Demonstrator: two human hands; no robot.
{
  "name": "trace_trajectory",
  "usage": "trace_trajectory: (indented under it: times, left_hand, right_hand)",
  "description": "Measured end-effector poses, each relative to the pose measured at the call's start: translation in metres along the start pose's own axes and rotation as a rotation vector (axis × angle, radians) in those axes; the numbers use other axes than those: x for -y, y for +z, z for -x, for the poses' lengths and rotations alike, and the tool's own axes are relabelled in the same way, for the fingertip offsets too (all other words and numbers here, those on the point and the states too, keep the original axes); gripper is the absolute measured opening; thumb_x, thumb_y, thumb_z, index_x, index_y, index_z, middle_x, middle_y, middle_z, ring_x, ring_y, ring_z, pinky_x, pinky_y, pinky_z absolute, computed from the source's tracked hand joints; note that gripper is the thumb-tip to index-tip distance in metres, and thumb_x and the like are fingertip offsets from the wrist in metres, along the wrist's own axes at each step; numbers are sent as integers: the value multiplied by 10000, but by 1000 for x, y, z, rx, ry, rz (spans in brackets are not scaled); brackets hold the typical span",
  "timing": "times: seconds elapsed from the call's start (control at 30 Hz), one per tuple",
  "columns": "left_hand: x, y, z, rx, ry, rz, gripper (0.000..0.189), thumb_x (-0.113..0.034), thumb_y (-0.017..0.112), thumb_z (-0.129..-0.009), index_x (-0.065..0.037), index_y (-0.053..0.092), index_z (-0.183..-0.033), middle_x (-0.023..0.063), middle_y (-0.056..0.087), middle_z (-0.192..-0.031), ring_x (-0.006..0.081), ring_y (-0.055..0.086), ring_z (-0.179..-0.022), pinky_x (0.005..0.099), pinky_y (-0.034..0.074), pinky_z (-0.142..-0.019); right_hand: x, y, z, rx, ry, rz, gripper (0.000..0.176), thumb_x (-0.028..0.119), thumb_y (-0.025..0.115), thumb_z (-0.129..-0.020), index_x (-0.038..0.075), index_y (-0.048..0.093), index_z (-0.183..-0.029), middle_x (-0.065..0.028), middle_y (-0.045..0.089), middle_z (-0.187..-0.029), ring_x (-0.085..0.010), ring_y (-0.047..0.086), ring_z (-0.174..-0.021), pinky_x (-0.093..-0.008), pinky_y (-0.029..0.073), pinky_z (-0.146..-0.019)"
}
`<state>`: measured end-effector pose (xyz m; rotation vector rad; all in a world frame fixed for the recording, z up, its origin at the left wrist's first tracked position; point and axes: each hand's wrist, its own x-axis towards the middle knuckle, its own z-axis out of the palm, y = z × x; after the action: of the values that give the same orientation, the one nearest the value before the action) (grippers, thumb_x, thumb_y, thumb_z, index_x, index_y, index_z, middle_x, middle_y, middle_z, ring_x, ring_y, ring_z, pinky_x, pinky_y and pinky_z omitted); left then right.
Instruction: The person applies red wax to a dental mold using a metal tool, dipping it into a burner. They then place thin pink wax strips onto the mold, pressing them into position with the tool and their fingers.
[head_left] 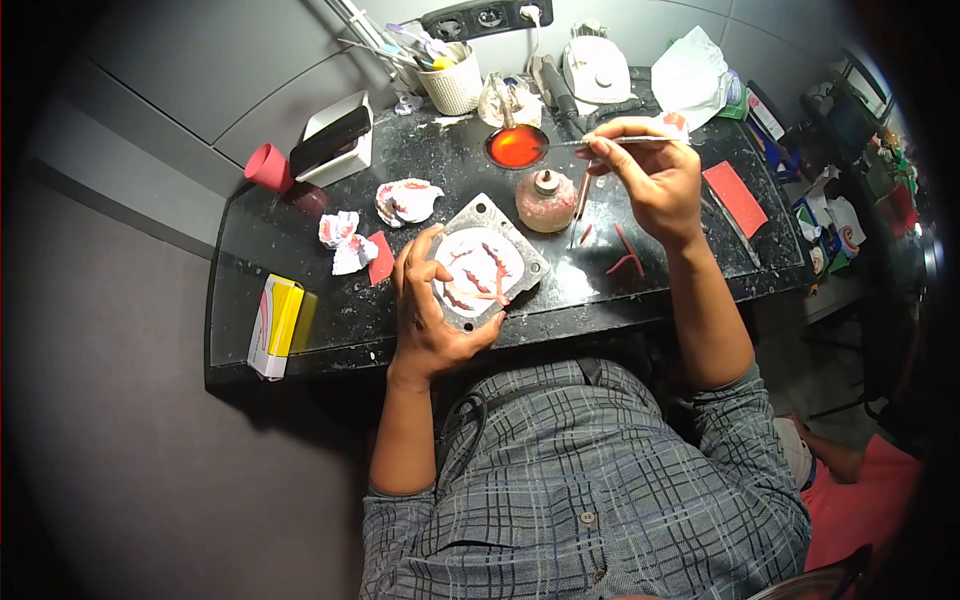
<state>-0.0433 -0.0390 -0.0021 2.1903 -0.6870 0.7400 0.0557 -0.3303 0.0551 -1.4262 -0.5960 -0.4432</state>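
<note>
My left hand (425,305) grips the left and front edges of a grey metal dental flask (520,232), its fingers curled over the rim. White plaster in the flask bears pinkish-red wax strips (487,290). My right hand (655,185) is raised at the right and pinches a thin metal wax instrument (572,143). The tip of this tool reaches a round pan of bright red wax (517,148). Below the pan stands a round glass spirit burner (547,205); I cannot make out a flame. Cut red wax strips (628,255) lie right of the flask.
White plaster casts (408,202) and a small red wax piece (381,258) lie left. A yellow-and-white box (276,328) stands near the left edge. Behind are a phone (330,140), a red cup (268,166) and a tool holder (455,82). A red wax sheet (735,198) lies right.
</note>
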Motion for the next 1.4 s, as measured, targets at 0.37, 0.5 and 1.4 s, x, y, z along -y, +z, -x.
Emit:
trace_trajectory:
  times: [0.37,0.5,1.4]
  left_hand:
    - [-3,-1,-1,0,0,-25,754,-222,920,-588,-69,417,-1127,305,461,-1453,458,439,-1333,556,330,-1130]
    - [-4,-1,-1,1,-2,-21,748,-220,918,-592,-67,419,-1127,306,463,-1451,459,442,-1329,556,332,-1129]
    - [-2,-2,-1,16,-44,-28,767,-249,917,-604,-54,426,-1161,288,454,-1455,468,433,-1318,559,335,-1117]
  right_hand:
    - [-1,-14,0,-17,28,-25,94,53,697,-986,-24,686,-1039,-95,749,-936,-174,755,-858,-277,618,-717]
    - [-10,-17,4,28,117,-56,80,46,686,-991,-28,674,-1022,-96,733,-918,-168,744,-840,-280,616,-709]
    - [4,30,32,491,-12,55,80,29,753,-932,-18,694,-960,-64,740,-816,-111,728,-729,-252,575,-667]
